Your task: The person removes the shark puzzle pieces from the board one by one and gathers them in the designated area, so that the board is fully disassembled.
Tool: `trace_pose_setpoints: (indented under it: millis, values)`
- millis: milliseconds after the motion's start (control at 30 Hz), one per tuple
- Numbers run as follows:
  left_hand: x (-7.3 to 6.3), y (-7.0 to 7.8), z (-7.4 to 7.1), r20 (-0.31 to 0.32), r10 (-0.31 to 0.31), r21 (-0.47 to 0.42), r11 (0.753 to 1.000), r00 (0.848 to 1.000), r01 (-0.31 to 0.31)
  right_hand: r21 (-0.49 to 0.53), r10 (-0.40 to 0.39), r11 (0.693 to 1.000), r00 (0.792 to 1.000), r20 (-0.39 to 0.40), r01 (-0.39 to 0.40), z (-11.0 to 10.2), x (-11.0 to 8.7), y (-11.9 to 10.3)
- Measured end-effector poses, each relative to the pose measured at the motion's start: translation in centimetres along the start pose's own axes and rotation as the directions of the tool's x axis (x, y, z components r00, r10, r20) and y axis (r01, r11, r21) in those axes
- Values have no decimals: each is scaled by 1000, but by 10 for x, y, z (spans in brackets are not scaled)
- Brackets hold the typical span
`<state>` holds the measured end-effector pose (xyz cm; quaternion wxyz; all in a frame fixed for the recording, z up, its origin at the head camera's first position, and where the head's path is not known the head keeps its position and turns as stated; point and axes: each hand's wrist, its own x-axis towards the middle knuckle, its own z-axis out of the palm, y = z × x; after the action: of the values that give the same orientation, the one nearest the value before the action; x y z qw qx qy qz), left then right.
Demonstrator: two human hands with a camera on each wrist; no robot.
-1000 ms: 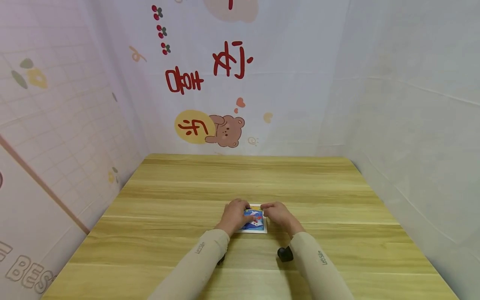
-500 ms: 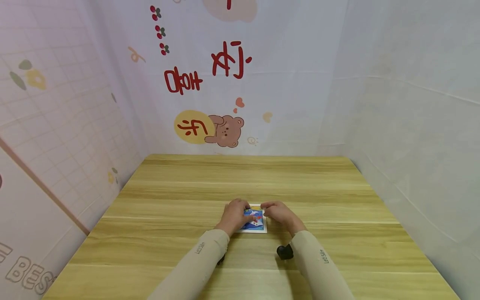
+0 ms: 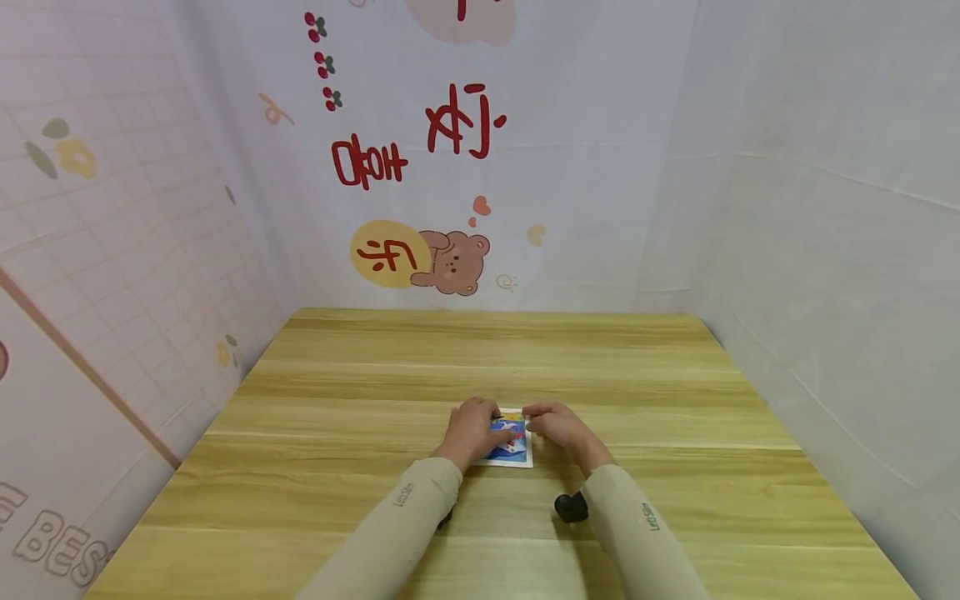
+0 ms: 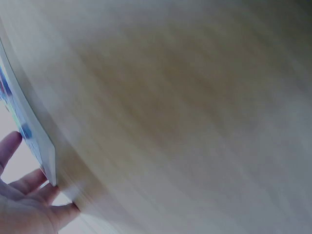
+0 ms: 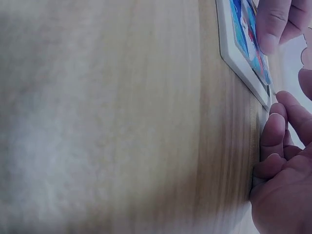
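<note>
A small picture board (image 3: 508, 440) with a white border and a blue, red and yellow picture lies on the table between the hands. My left hand (image 3: 470, 432) holds its left side, with the thumb across the picture and the other fingers at the far left edge. That hand covers part of the picture. My right hand (image 3: 558, 427) is at the far right corner. In the right wrist view the index finger (image 5: 292, 109) of this hand reaches the corner of the white border (image 5: 239, 68), while its other fingers are bent beside it on the table.
The board rests on a wood-grain table (image 3: 480, 358). White printed cloth (image 3: 585, 167) hangs behind the table and along both sides. A black wrist device (image 3: 572, 507) sits under the right sleeve (image 3: 637, 525).
The left thumb has shifted slightly to the right over the picture. The board's near right corner has moved a very little. The right hand stays almost in place.
</note>
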<state>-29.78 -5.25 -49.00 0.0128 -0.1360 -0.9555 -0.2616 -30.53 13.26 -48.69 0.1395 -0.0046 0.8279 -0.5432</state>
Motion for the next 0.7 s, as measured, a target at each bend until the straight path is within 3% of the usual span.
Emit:
trace_pose_setpoints:
  millis: [167, 400, 700]
  values:
    - [-1, 4, 2, -20, -5, 27, 1000, 1000, 5, -7, 3, 1000, 1000, 4, -3, -1, 1, 2]
    - [0, 6, 1, 15, -38, 12, 999, 999, 38, 4, 0, 1000, 1000, 21, 0, -2, 0, 1]
    - [4, 2, 6, 1, -37, 8, 999, 999, 37, 5, -37, 999, 999, 15, 37, -2, 3, 0]
